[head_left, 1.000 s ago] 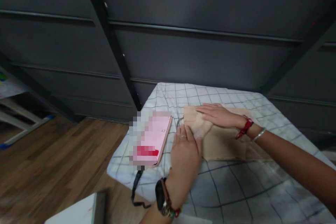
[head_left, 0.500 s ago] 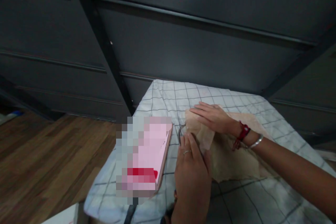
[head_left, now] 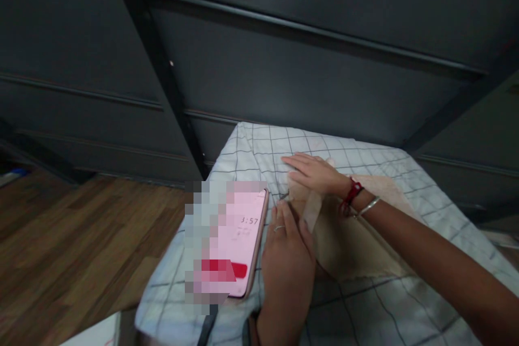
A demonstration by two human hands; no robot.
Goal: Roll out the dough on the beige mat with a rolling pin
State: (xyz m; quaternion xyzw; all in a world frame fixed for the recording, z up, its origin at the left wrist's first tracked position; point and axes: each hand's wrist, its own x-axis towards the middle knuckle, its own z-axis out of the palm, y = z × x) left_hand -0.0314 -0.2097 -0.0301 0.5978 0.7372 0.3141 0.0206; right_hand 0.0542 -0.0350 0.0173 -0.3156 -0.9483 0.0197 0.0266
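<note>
A piece of beige cloth (head_left: 357, 248) with frayed edges lies on a checked white cover (head_left: 265, 143). My right hand (head_left: 316, 173) rests flat on its upper left part, fingers stretched to the left past the edge. My left hand (head_left: 287, 259) lies at the cloth's left edge, fingers extended and pointing away from me. Between the two hands a narrow paler flap (head_left: 312, 210) of the cloth is turned up. A thin dark object (head_left: 283, 196) pokes out by the left fingertips; its kind is hidden.
A phone (head_left: 239, 243) with a lit pink screen lies left of my left hand, partly pixelated, a dark strap or cable (head_left: 208, 324) below it. A dark grey panelled wall (head_left: 284, 65) stands behind. Wooden floor (head_left: 101, 227) shows left, with a white box (head_left: 95, 332).
Both hands have shifted slightly left. The flap between them looks narrower, and the thin dark object is more covered. The phone screen now displays a time.
</note>
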